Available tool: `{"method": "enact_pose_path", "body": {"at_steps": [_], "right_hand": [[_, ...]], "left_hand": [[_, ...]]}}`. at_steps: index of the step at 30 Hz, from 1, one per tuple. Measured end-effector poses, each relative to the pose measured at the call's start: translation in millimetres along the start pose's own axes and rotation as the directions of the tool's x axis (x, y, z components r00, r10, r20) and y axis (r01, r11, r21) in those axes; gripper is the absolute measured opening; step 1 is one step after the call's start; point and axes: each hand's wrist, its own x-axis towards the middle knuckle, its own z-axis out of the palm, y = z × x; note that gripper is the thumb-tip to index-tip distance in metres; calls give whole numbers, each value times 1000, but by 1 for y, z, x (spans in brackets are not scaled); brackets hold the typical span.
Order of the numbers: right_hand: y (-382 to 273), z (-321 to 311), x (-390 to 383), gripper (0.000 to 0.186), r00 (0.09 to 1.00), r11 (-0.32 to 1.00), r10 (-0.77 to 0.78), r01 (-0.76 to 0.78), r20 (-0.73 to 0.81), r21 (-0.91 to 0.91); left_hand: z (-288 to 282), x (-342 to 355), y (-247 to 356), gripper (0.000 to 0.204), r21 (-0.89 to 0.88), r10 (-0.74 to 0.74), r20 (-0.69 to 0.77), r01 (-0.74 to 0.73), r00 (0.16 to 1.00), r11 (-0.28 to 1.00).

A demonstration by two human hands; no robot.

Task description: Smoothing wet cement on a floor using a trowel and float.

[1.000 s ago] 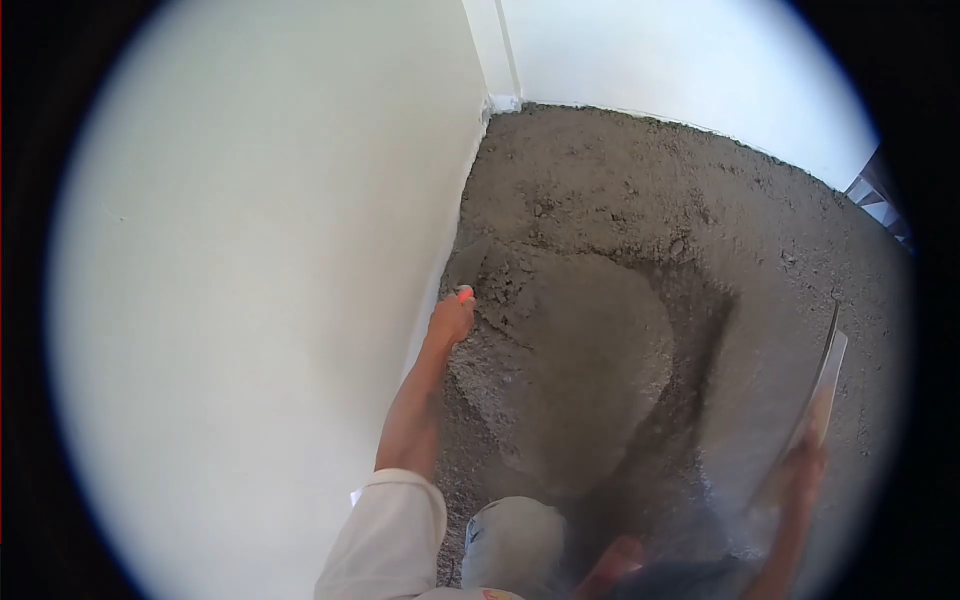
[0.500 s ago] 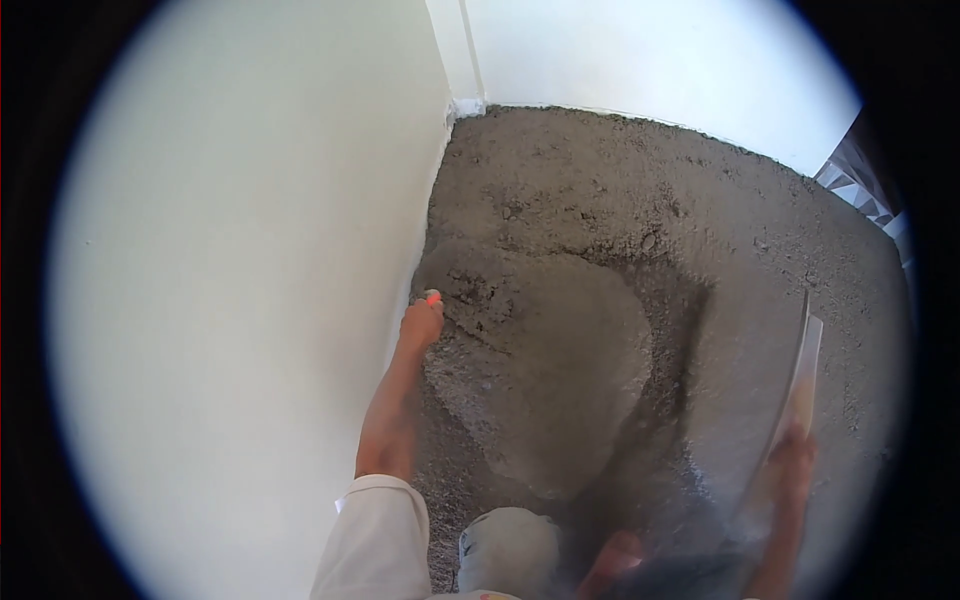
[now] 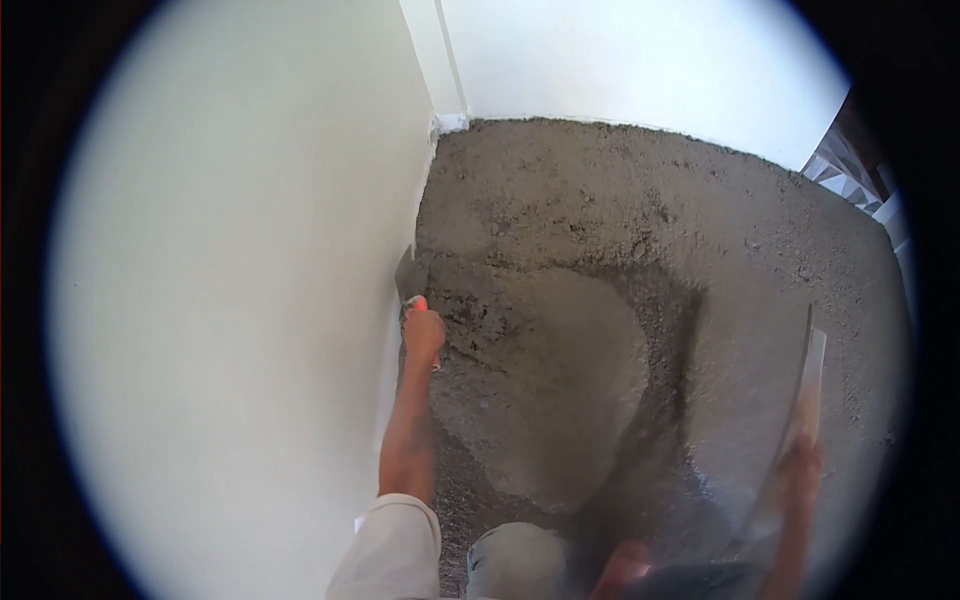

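Evidently, the pale wall (image 3: 230, 300) bounds the left side, and the trowel (image 3: 409, 272) sits at its foot, blade directed away from the person where wall and grey mortar (image 3: 570, 190) meet; so small a blade would suit that tight seam. The left hand (image 3: 424, 335) is closed round the trowel's red-orange handle (image 3: 421, 303), its forearm (image 3: 406, 440) reaching nearly straight out of a pale sleeve (image 3: 390, 545) and running alongside the wall, presumably to keep the blade in line with it. Between the hands lies a smoother patch (image 3: 575, 380) bordered by coarser mortar, with what appears to be a knee (image 3: 518, 560) below it. Further right, the right hand (image 3: 800, 470) grips a long flat tool (image 3: 816, 365), tilted on edge and apart from the patch, likely to leave the middle free; blur conceals the finger placement and any contact with the mortar, while that arm rises steeply from the lower edge
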Motion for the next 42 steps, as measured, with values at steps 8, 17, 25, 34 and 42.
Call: {"method": "enact_pose_path", "body": {"at_steps": [8, 17, 25, 34, 42], "right_hand": [[2, 7, 5, 33, 1000, 1000, 14, -14, -26, -9], [6, 8, 6, 33, 998, 999, -25, 27, 56, -36], [-2, -13, -10, 33, 1000, 1000, -10, 10, -15, -2], [-4, -10, -3, 34, 999, 1000, -23, 23, -46, -12], [-2, -7, -5, 34, 999, 998, -35, 36, 2, -45]], "left_hand": [[-1, -52, 12, 39, -165, -99, -19, 95, 995, 982], [-15, -20, -7, 42, -86, -63, 103, 72, 993, 994], [-15, 30, 9, 38, -88, -55, 60, 60, 997, 994], [-23, -8, 27, 37, -112, 31, 3, -31, 1000, 993], [-12, 6, 4, 38, -72, -59, -8, 58, 998, 996]]}}
